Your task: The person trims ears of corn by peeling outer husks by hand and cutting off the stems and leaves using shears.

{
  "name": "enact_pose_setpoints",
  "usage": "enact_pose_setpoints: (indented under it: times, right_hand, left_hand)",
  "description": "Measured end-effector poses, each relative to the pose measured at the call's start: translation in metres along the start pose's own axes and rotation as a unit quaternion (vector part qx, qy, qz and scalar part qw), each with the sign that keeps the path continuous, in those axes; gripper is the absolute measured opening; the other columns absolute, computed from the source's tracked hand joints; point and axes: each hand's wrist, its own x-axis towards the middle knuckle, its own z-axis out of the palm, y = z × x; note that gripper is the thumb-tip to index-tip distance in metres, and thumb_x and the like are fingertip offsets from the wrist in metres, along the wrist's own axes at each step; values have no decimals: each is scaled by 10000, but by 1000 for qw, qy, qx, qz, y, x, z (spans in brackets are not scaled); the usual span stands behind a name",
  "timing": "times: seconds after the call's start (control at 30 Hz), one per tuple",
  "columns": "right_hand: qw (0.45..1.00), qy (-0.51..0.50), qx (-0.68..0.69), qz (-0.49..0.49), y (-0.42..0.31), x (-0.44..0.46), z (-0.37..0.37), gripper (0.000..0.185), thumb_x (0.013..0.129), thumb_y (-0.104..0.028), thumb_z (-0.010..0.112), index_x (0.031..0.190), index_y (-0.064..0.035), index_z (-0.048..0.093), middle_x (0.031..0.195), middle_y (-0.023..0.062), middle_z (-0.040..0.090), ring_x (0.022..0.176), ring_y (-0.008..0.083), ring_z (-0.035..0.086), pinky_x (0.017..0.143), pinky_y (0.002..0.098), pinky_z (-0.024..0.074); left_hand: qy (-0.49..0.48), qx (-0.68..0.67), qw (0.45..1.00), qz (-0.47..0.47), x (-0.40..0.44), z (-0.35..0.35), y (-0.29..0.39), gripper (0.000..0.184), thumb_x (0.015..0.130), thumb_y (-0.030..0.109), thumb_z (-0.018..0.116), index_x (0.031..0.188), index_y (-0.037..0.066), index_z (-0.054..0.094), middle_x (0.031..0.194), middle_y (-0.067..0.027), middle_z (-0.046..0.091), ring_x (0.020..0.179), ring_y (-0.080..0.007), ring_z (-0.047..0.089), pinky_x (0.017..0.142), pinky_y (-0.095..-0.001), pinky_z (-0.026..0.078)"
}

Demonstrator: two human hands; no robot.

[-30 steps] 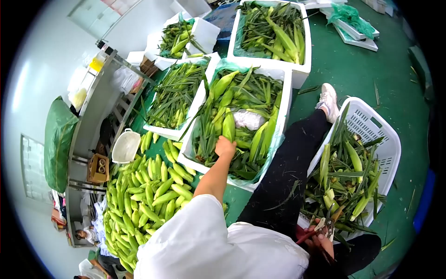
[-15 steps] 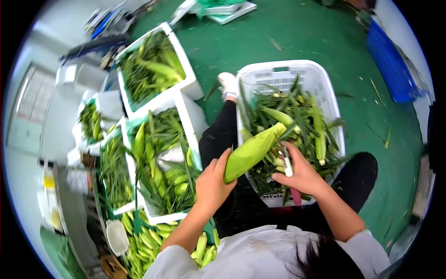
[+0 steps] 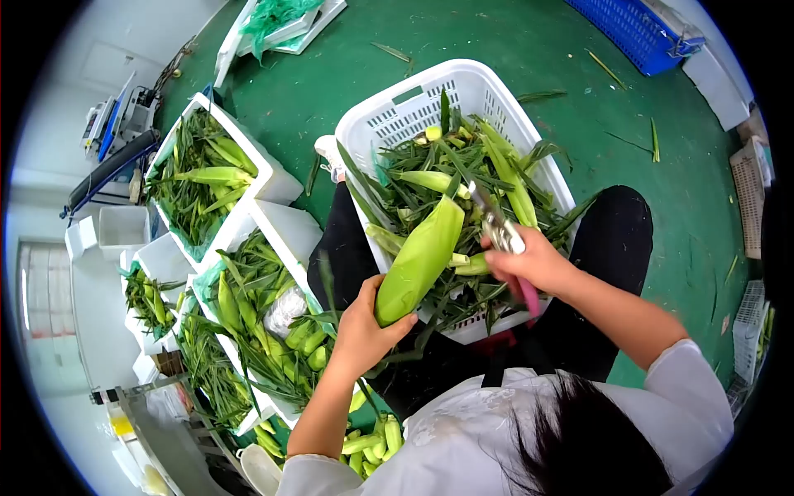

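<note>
My left hand (image 3: 369,332) is wrapped round the lower end of an ear of corn (image 3: 420,260) in its green husk. The ear tilts up and away, with its squared-off end over the white basket (image 3: 402,97). In my right hand (image 3: 529,266) is a pair of pruning shears (image 3: 499,225) with pink handles, blades pointing up and to the left. The blades are close to the right of the ear's far end and apart from it. Husk leaves and trimmed pieces (image 3: 471,169) fill much of the basket, which stands between my legs.
On the left stand several white foam boxes (image 3: 266,168) of leafy corn. Husked-looking green ears (image 3: 374,446) lie in a pile at the lower left, near a white basin (image 3: 260,469). A blue crate (image 3: 628,37) is at the upper right, and leaf scraps lie on the green floor (image 3: 608,107).
The view has turned, so the basket appears further left. The ear now points more steeply upward in my left hand. My right hand has raised the shears, their blades now plainly visible.
</note>
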Motion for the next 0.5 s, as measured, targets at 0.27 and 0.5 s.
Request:
enact_pose_setpoints:
  times: [0.27, 0.5]
  right_hand:
    - [971, 76, 125, -190, -16, 19, 21, 395, 826, -141, 651, 1177, -8, 529, 910, 69, 618, 663, 169, 612, 571, 295, 517]
    - [915, 169, -340, -134, -62, 20, -28, 580, 790, -312, 782, 1219, 1, 547, 1092, 139, 658, 845, 270, 672, 760, 390, 544]
  left_hand:
    - [32, -207, 977, 43, 5, -1, -7, 758, 716, 128, 876, 1365, 3, 503, 1162, -80, 603, 1081, -190, 587, 939, -328, 470]
    - [105, 164, 943, 269, 9, -68, 15, 648, 596, 4, 826, 1209, 134, 661, 1262, -74, 639, 1317, -334, 511, 1171, -520, 222]
